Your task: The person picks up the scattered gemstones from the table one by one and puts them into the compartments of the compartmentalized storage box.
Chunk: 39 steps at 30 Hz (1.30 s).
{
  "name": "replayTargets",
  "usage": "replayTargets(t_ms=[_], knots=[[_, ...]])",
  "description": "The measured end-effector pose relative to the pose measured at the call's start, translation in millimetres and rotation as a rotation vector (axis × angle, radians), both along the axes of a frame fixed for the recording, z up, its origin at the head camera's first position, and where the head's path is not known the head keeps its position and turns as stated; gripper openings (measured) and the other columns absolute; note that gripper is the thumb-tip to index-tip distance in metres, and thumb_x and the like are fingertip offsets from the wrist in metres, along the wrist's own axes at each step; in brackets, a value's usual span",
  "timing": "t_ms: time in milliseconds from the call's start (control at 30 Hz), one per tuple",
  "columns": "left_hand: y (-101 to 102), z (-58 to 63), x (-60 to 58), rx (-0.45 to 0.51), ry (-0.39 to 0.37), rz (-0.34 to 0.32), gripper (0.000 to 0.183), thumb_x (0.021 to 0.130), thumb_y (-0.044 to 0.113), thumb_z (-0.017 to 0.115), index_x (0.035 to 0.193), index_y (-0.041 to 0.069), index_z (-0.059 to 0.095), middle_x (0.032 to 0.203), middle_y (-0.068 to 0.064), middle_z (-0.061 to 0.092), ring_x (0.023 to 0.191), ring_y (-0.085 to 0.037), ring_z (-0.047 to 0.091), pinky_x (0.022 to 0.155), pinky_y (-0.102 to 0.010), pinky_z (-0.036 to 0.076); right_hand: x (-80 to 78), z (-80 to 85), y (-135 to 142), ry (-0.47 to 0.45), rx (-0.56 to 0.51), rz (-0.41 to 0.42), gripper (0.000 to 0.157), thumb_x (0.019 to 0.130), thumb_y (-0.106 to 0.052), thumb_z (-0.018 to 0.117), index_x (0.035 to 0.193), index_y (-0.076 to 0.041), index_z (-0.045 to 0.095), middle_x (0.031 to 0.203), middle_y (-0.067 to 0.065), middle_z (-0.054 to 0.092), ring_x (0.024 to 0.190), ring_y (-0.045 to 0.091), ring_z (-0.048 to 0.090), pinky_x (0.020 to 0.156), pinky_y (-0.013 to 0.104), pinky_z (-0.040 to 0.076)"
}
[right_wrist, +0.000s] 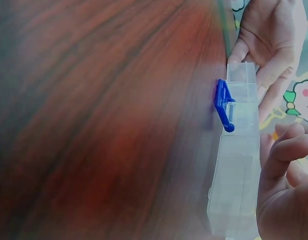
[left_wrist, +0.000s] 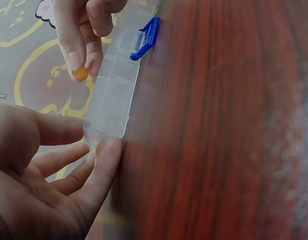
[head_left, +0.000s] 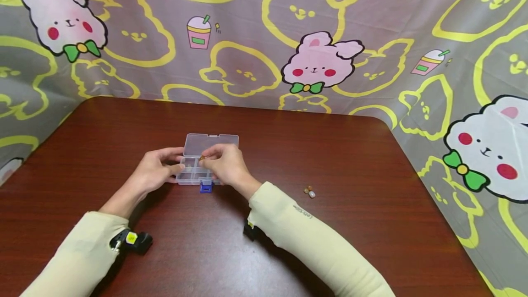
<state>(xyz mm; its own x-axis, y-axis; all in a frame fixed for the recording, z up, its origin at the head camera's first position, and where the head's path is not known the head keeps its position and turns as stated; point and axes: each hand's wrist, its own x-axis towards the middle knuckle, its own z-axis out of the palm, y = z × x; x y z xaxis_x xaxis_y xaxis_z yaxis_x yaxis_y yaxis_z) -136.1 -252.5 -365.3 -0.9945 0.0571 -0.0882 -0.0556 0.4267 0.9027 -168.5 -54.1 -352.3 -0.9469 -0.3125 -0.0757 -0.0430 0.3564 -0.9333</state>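
Note:
A clear plastic compartment box (head_left: 186,181) stands on the table with its lid (head_left: 202,145) raised at the back and its blue latch (head_left: 206,188) hanging at the front. My left hand (head_left: 154,168) holds the box's left end between thumb and fingers. Over the compartments, my right hand (head_left: 226,164) pinches a small amber-coloured bead (left_wrist: 80,73) between thumb and fingertips. Some small pale pieces (head_left: 189,167) lie in the left back compartment. The right hand hides the box's right part in the head view.
To the right of the box, a few small beads (head_left: 309,190), brownish and whitish, lie together on the dark red wooden table (head_left: 350,164). A curtain (head_left: 247,22) printed with cartoon rabbits hangs behind the table and along its sides.

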Motion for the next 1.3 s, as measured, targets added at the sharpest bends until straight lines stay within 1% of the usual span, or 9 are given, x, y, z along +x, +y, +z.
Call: replayTargets(t_ms=[233, 433, 633, 867, 1100, 1200, 1300], knots=[[0.5, -1.5, -1.1, 0.021, 0.004, -0.004, 0.054, 0.095, -0.001, 0.063, 0.145, -0.009, 0.045, 0.127, -0.033, 0.057, 0.089, -0.021, 0.067, 0.067, -0.033, 0.060, -2.3, -0.3, -3.0, 0.001, 0.015, -0.014, 0.012, 0.086, -0.008, 0.080, 0.097, -0.009, 0.076, 0.069, -0.005, 0.069, 0.043, 0.016, 0.053, 0.033, 0.022, 0.035], [1.6, -0.4, -0.9, 0.006, 0.003, 0.003, 0.052, 0.096, -0.002, 0.063, 0.145, -0.008, 0.046, 0.126, -0.033, 0.058, 0.089, -0.023, 0.067, 0.067, -0.033, 0.060, -3.8, -3.6, -4.2, 0.020, 0.042, -0.031, 0.012, 0.085, -0.007, 0.081, 0.096, -0.008, 0.076, 0.069, -0.006, 0.068, 0.042, 0.011, 0.052, 0.033, 0.022, 0.038], [2.1, 0.6, -0.4, -0.008, 0.002, 0.004, 0.052, 0.096, -0.001, 0.062, 0.145, -0.008, 0.046, 0.125, -0.033, 0.058, 0.089, -0.023, 0.067, 0.067, -0.033, 0.060, -3.4, -3.3, -6.0, 0.044, 0.064, -0.030, 0.013, 0.085, -0.007, 0.081, 0.097, -0.007, 0.076, 0.069, -0.006, 0.067, 0.041, 0.010, 0.052, 0.034, 0.022, 0.040], [1.9, 0.0, 0.0, 0.013, 0.005, 0.005, 0.052, 0.096, -0.002, 0.062, 0.145, -0.008, 0.045, 0.126, -0.034, 0.057, 0.089, -0.023, 0.067, 0.067, -0.033, 0.060, -3.3, -3.7, -7.6, 0.083, 0.090, -0.021, 0.014, 0.084, -0.005, 0.081, 0.098, -0.004, 0.077, 0.071, -0.004, 0.069, 0.043, 0.008, 0.054, 0.043, 0.021, 0.047], [1.6, -0.1, 0.5, 0.020, 0.003, 0.007, 0.053, 0.095, -0.003, 0.062, 0.145, -0.008, 0.045, 0.126, -0.033, 0.057, 0.088, -0.021, 0.067, 0.066, -0.033, 0.060, -4.3, -4.8, -7.0, 0.103, 0.111, -0.017, 0.014, 0.084, -0.004, 0.081, 0.097, -0.003, 0.077, 0.072, -0.002, 0.068, 0.047, 0.008, 0.056, 0.046, 0.021, 0.049], [1.6, -0.1, 0.4, 0.017, 0.001, 0.008, 0.052, 0.095, -0.002, 0.062, 0.145, -0.008, 0.046, 0.126, -0.033, 0.057, 0.088, -0.022, 0.067, 0.067, -0.033, 0.060, -5.2, -5.3, -5.5, 0.134, 0.126, -0.013, 0.016, 0.083, -0.005, 0.082, 0.098, -0.003, 0.077, 0.073, -0.001, 0.069, 0.052, 0.006, 0.057, 0.049, 0.020, 0.049], [1.6, 0.0, 0.2, 0.012, -0.001, 0.009, 0.052, 0.096, -0.002, 0.062, 0.145, -0.008, 0.046, 0.127, -0.033, 0.057, 0.089, -0.022, 0.067, 0.067, -0.033, 0.060, -5.4, -5.0, -4.0, 0.143, 0.120, -0.016, 0.017, 0.083, -0.004, 0.082, 0.099, -0.002, 0.077, 0.073, 0.000, 0.070, 0.053, 0.006, 0.058, 0.050, 0.020, 0.050]])
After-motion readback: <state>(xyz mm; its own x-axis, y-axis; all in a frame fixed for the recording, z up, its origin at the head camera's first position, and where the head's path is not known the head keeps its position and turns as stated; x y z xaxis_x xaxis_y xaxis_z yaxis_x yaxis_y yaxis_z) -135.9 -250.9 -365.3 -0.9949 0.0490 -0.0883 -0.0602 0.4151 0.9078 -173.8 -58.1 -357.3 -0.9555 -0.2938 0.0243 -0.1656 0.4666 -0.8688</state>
